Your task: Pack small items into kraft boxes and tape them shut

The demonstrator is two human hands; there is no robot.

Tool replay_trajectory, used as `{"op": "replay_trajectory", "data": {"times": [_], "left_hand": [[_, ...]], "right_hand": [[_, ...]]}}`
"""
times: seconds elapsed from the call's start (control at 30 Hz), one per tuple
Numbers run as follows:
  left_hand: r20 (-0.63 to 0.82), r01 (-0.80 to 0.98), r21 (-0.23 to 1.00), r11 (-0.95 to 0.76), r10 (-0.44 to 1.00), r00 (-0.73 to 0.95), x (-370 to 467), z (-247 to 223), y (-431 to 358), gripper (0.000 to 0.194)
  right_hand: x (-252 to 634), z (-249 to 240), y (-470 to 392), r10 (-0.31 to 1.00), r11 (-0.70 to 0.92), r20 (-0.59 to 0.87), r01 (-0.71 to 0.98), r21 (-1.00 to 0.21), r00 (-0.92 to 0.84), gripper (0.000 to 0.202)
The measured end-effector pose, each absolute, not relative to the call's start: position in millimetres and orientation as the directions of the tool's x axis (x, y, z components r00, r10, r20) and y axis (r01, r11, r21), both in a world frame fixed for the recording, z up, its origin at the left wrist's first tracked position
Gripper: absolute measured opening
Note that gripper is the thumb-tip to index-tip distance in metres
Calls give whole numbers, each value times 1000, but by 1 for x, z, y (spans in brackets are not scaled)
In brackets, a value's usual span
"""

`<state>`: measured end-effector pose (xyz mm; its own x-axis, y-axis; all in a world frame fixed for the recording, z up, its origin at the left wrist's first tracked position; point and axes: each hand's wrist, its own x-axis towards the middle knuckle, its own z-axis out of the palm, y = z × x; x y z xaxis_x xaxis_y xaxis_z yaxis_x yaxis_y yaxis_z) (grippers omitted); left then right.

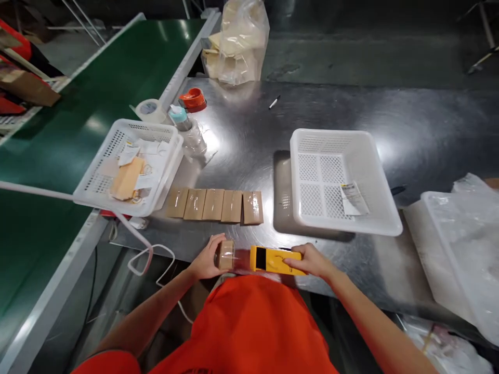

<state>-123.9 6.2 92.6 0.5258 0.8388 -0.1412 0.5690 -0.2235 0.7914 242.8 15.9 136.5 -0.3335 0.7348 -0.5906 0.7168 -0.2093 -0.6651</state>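
Note:
A small brown cardboard box [226,254] is held by my left hand [209,258] at the front edge of the metal table. To its right, my right hand [306,259] grips a yellow handheld device [277,261] with a black window, its front facing the box. A reddish glow lies on the table between the device and the box. Behind them several taped brown boxes [213,204] stand side by side in a row.
Left, a white basket [159,197] holds papers; right, another white basket [380,179] holds a label. Bottle [181,119], tape roll [150,110], orange dispenser [193,98] and pen [274,102] lie farther back. A green conveyor [128,62] runs left; a bag-filled bin [440,223] stands right.

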Motion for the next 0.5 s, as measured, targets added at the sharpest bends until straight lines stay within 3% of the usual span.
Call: {"op": "replay_trajectory", "data": {"times": [0.17, 0.33, 0.5], "left_hand": [[-53, 480, 854, -198, 886, 460, -162, 89, -2, 89], [-183, 579, 813, -63, 916, 356, -190, 102, -10, 92], [-276, 714, 693, -100, 879, 390, -177, 123, -6, 95]], "right_hand": [[164, 152, 51, 708, 1, -596, 844, -536, -379, 44], [88, 185, 65, 687, 151, -630, 919, -365, -362, 46], [58, 207, 64, 712, 161, -668, 976, -147, -218, 48]]}}
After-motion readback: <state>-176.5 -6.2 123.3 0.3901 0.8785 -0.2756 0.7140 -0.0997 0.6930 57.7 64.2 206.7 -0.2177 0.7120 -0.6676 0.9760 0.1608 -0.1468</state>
